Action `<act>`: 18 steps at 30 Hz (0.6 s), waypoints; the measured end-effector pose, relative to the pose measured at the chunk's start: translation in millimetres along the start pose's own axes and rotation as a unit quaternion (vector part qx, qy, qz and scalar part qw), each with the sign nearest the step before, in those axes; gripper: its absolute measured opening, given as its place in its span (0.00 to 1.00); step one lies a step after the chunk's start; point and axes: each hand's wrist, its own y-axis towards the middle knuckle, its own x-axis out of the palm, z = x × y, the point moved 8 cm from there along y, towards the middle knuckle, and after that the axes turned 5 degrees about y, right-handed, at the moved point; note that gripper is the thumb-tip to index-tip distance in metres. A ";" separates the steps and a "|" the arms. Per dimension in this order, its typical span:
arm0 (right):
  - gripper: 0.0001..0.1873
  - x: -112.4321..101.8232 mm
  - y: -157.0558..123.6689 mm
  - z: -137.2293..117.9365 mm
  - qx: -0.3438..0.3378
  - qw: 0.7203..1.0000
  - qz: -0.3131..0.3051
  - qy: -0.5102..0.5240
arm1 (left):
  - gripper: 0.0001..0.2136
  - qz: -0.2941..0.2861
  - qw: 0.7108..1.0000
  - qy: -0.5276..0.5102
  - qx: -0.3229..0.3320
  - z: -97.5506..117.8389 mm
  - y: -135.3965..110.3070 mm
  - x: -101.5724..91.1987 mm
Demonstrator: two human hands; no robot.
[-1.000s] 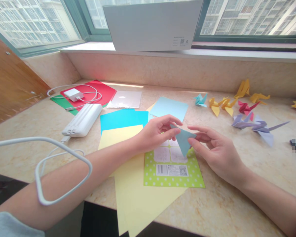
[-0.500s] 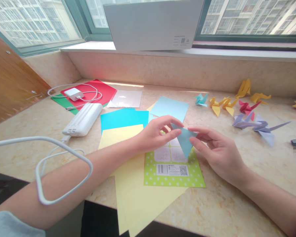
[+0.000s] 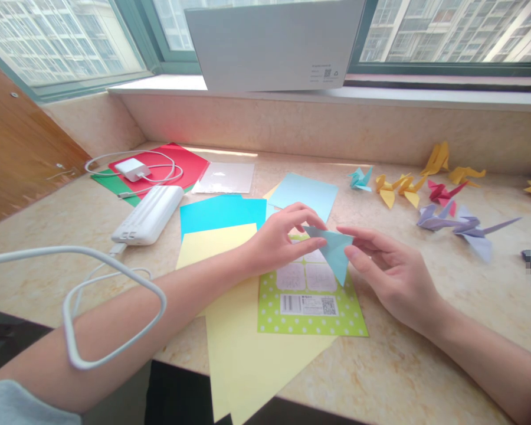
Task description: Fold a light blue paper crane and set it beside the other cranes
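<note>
A light blue paper folded into a triangle (image 3: 337,254) hangs point-down between my hands. My left hand (image 3: 287,239) pinches its upper left corner between thumb and fingers. On the other side, my right hand (image 3: 383,265) grips the upper right corner with thumb and forefinger. Below the folded paper lies a green polka-dot packet (image 3: 310,324) with a barcode label. Pale yellow sheets (image 3: 256,366) spread beneath the packet and my left forearm. Just beyond my hands rests a light blue sheet (image 3: 307,195).
Folded cranes in yellow (image 3: 387,190), teal (image 3: 360,179), red (image 3: 445,192) and lilac (image 3: 473,227) stand at the right. A white power bank (image 3: 148,215) with cables, a charger (image 3: 133,169), and red sheets (image 3: 188,162) lie left. Bright blue sheets (image 3: 221,213) sit mid-table. A white box (image 3: 274,47) stands on the sill.
The folded triangle has turned slightly, its lower point swinging to the right and more of its face showing. Both hands stay almost in place, with small shifts of the fingers.
</note>
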 end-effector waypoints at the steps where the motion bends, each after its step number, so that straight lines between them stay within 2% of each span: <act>1: 0.15 0.1 -0.3 0.0 -0.001 1.000 -0.002 0.002 | 0.05 0.002 1.000 0.000 -0.002 -0.7 0.0 -0.3; 11: 0.17 3.9 -2.9 -5.6 -0.032 0.998 -0.042 0.015 | 0.04 -0.019 0.995 -0.077 -0.054 -6.9 -1.7 5.1; 18: 0.17 4.2 -1.6 -6.9 -0.035 0.999 -0.036 0.008 | 0.04 -0.018 0.997 -0.066 -0.040 -6.2 -1.0 3.6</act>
